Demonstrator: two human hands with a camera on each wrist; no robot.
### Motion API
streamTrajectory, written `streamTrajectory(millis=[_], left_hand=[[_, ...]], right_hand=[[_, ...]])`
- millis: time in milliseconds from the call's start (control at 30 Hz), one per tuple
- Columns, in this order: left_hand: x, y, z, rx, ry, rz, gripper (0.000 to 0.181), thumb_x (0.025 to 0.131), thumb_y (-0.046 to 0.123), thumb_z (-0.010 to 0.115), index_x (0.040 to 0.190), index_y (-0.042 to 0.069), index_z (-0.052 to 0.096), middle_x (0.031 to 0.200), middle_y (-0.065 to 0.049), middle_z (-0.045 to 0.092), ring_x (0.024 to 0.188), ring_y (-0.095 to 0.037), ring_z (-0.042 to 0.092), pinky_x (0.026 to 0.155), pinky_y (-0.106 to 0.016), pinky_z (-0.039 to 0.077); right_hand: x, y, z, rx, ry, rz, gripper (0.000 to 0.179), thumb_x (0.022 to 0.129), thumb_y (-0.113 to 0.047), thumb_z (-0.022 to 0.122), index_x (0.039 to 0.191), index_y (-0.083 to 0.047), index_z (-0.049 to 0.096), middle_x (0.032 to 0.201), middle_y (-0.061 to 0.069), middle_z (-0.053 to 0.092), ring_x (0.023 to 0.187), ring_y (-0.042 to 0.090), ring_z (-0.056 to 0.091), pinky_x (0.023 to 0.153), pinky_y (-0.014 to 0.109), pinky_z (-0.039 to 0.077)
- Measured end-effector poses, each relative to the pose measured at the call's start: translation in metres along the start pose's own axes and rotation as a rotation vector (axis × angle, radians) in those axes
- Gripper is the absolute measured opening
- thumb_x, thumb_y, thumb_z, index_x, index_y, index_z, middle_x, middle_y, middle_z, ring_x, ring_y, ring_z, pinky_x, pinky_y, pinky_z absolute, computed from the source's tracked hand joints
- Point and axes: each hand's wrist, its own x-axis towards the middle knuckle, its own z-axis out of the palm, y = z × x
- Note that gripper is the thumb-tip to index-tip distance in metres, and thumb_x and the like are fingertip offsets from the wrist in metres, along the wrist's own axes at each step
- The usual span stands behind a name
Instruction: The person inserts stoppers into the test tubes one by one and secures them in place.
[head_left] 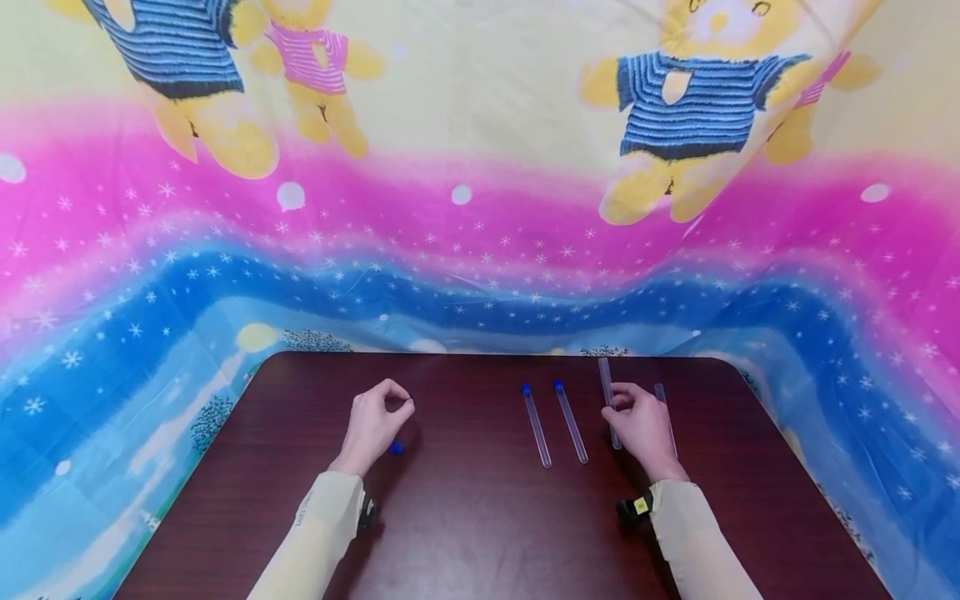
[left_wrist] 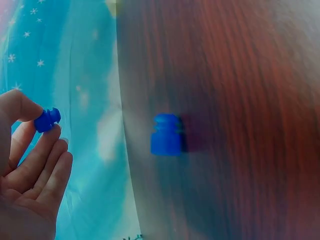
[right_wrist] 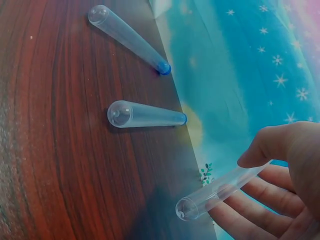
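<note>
My left hand pinches a blue stopper between thumb and index finger, the ridged end showing. Below it on the table lies a second blue stopper, seen also near my left wrist in the head view. With thumb and fingers my right hand grips a clear, uncapped test tube, its rounded end pointing toward me. To the left of that hand lie two clear test tubes with blue caps at their far ends. Another tube lies to its right, partly hidden by the hand.
Everything rests on a dark reddish-brown table with rounded far corners. A patterned cloth with printed bears and snowflakes hangs behind it and along both sides. Black cameras are strapped at both wrists.
</note>
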Motion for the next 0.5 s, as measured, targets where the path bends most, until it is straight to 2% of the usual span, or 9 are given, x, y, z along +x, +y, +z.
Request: streamTrajectory(millis=[333,500], left_hand=[[0.007,0.014,0.006,-0.043,-0.01,0.011,0.008,0.084,0.011,0.076,0.086,0.017,0.071,0.086,0.004,0.071,0.085,-0.016,0.066,0.08,-0.036,0.053],[0.009,0.019,0.008,-0.057,-0.011,0.01,0.008,0.085,0.011,0.076,0.087,0.017,0.071,0.086,0.004,0.071,0.078,-0.015,0.063,0.075,-0.035,0.052]], right_hand=[[0.0,-0.002,0.002,0.012,0.004,-0.015,0.041,0.09,-0.009,0.073,0.13,-0.001,0.066,0.102,0.015,0.074,0.084,0.027,0.073,0.072,0.044,0.059],[-0.001,-0.006,0.005,0.043,0.012,-0.05,0.041,0.09,-0.003,0.072,0.131,0.001,0.065,0.104,0.019,0.073,0.088,0.031,0.073,0.074,0.046,0.059]])
